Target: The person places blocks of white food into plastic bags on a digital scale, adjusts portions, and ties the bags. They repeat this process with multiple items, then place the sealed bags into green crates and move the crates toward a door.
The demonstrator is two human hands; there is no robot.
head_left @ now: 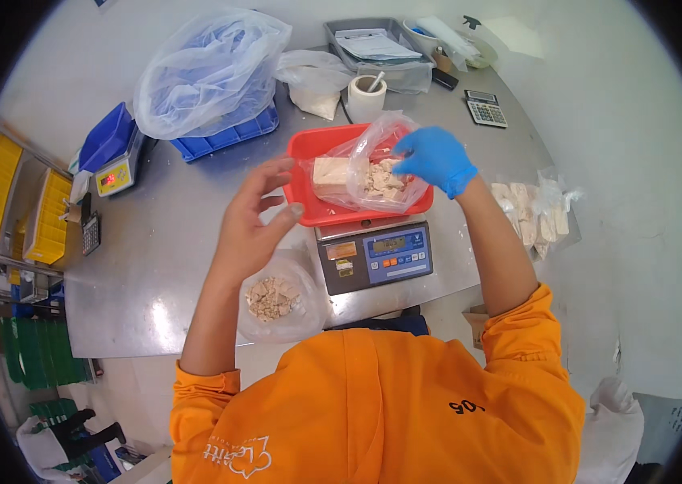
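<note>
Left hand [256,211]: bare, thumb and fingers spread apart, just beside the left rim of the red tray [300,143].
Right hand [442,161]: gloved in blue, fingertips at the crumbled pale pieces [385,181]; cannot tell whether they pinch anything.
Red tray: atop the weighing scale [377,258], carrying 1 pale block [329,176] and, at right, the crumbled pieces in a clear bag [393,125].
Surface [155,262]: metal, bearing the scale.

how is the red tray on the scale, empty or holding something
Holding something: a pale block, crumbled pieces and clear plastic are in the red tray.
</note>
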